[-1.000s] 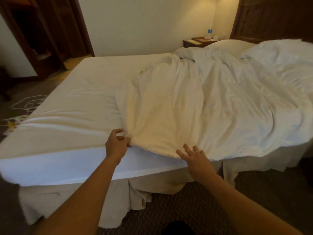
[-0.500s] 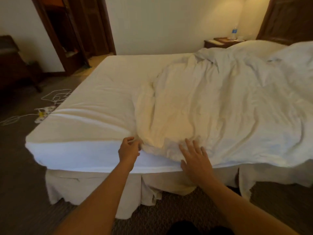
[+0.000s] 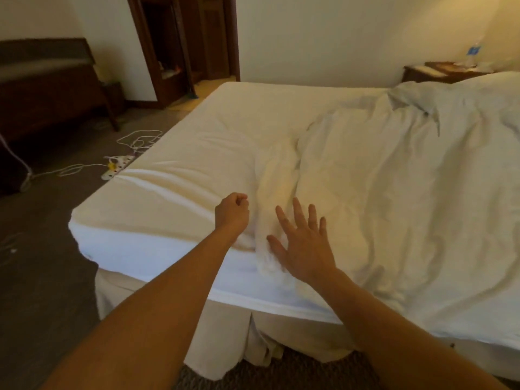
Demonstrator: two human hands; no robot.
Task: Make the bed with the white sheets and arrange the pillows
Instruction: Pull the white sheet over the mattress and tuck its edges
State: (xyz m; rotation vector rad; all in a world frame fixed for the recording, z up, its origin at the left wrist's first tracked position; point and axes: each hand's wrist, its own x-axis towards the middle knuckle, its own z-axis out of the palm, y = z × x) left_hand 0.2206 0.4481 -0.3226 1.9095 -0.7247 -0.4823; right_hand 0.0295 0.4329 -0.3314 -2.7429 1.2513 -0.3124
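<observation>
White top sheet (image 3: 380, 192) bunches under the flat, spread right hand (image 3: 305, 246) while the left hand (image 3: 232, 213) curls at its edge, grip unclear; pulling leftward against that pressure risks wrinkling.

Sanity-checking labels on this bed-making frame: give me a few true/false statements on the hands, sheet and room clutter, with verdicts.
1. The right hand lies flat, fingers spread, on the crumpled sheet. True.
2. The crumpled sheet covers the whole mattress. False: the mattress's left part is uncovered.
3. A power strip lies on the floor left of the bed. True.
4. The water bottle stands on the floor. False: it stands on the nightstand.
5. The left hand has straight fingers. False: they are curled, at the sheet's left edge.
</observation>
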